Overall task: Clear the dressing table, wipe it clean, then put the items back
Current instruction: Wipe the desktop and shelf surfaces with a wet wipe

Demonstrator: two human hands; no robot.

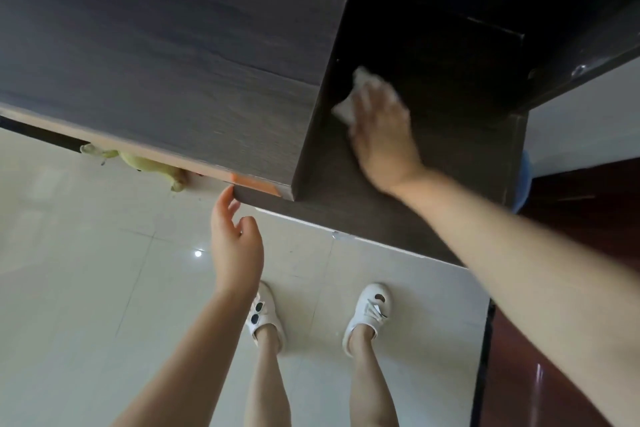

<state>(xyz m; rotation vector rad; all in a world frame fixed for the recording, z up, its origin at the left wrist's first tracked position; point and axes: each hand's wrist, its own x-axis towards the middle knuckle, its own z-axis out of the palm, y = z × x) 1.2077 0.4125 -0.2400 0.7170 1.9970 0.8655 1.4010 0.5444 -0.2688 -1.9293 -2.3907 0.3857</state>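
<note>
So: table recess point(450, 45) w/ R hand point(381, 135) on white cloth point(346, 109).

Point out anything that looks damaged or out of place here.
An orange patch breaks the front edge of the dressing table at its corner, beside the left hand; it may be tape or a chip. A crumpled yellow-green thing pokes out beneath that edge.

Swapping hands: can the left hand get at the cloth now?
Probably: the left hand is empty and nothing blocks the low shelf, but the right hand covers most of the cloth.
</note>
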